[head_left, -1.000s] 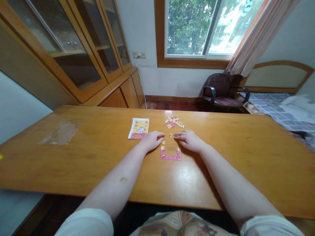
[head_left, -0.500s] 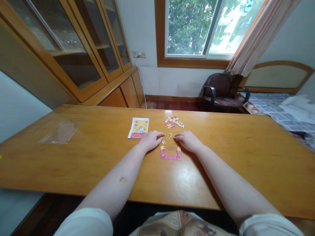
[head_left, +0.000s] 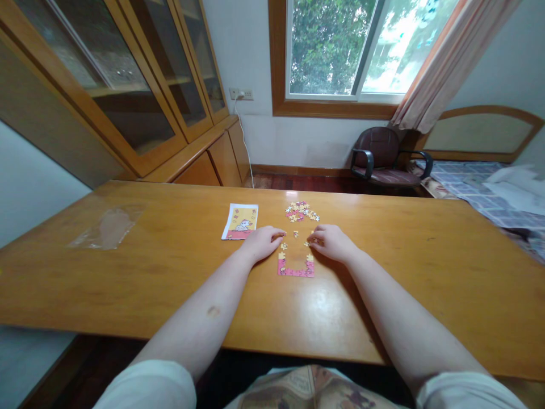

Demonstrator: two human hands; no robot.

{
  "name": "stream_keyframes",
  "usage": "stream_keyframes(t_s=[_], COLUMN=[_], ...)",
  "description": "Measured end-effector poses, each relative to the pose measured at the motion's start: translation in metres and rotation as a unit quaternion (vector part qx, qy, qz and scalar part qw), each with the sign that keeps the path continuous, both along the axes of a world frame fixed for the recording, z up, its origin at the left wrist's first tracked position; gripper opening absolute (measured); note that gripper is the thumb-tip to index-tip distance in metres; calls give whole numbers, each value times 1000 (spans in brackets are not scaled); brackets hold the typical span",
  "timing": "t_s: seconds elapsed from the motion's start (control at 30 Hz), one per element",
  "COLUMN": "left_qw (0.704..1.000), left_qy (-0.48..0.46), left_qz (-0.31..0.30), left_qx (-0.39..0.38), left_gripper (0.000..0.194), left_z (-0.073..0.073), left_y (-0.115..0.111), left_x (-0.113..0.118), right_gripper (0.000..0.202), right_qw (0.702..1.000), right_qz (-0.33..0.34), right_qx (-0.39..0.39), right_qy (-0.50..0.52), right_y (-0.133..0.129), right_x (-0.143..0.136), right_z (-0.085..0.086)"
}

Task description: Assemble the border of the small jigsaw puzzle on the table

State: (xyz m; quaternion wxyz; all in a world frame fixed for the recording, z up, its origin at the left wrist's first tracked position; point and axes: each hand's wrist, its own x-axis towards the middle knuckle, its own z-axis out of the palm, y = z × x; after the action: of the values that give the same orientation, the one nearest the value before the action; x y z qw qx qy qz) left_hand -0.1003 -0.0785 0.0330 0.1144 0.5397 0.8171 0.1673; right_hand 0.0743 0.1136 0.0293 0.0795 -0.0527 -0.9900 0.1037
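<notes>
On the wooden table lies a U-shaped run of joined puzzle pieces (head_left: 296,272), pink below with yellow ends on top. My left hand (head_left: 264,242) rests at the upper left of it, fingers together by a small piece at the fingertips. A loose yellow piece (head_left: 284,246) lies just below those fingertips. My right hand (head_left: 331,243) is at the upper right, fingers curled, with a yellow piece (head_left: 306,243) at its fingertips; whether it is gripped is too small to tell. Between the hands sits a single piece (head_left: 296,233).
A pile of loose puzzle pieces (head_left: 298,210) lies beyond the hands. A picture card (head_left: 242,221) is left of it, and a clear plastic bag (head_left: 110,227) lies farther left on the table (head_left: 170,272). A chair (head_left: 378,153) stands behind.
My right hand has moved a little to the right, away from the middle piece. A yellow piece now shows at its fingertips. My left hand has stayed in place.
</notes>
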Motion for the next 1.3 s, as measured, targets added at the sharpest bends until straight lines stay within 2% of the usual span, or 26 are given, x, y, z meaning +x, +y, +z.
stream_keyframes(t_s=[0.53, 0.7, 0.8, 0.93, 1.07, 1.17, 1.3], left_qw=[1000, 1000, 999, 993, 986, 984, 984], left_qy=[5, 10, 38, 102, 133, 133, 126], left_qz=[-5, -5, -12, -58, -96, -120, -126], left_qx=[11, 7, 12, 22, -5, -19, -24], left_gripper=[34, 34, 33, 28, 28, 29, 30], left_z=[-1, 1, 5, 9, 10, 8, 7], left_y=[0, -1, 0, 5, 8, 9, 8], left_x=[0, 0, 11, 43, 67, 71, 67], right_gripper=[24, 19, 18, 17, 15, 21, 19], right_qw=[1000, 999, 999, 997, 983, 972, 975], right_qz=[-4, 11, 14, -2, -55, -64, -49], right_qx=[6, -21, -36, -78, -128, -131, -95], right_qy=[-26, -40, -37, -27, -117, -183, -195], right_y=[-5, 0, 2, 3, 5, 6, 3], right_x=[-3, -2, 0, 3, 8, 10, 9], right_z=[-1, -2, -1, 5, 13, 16, 18])
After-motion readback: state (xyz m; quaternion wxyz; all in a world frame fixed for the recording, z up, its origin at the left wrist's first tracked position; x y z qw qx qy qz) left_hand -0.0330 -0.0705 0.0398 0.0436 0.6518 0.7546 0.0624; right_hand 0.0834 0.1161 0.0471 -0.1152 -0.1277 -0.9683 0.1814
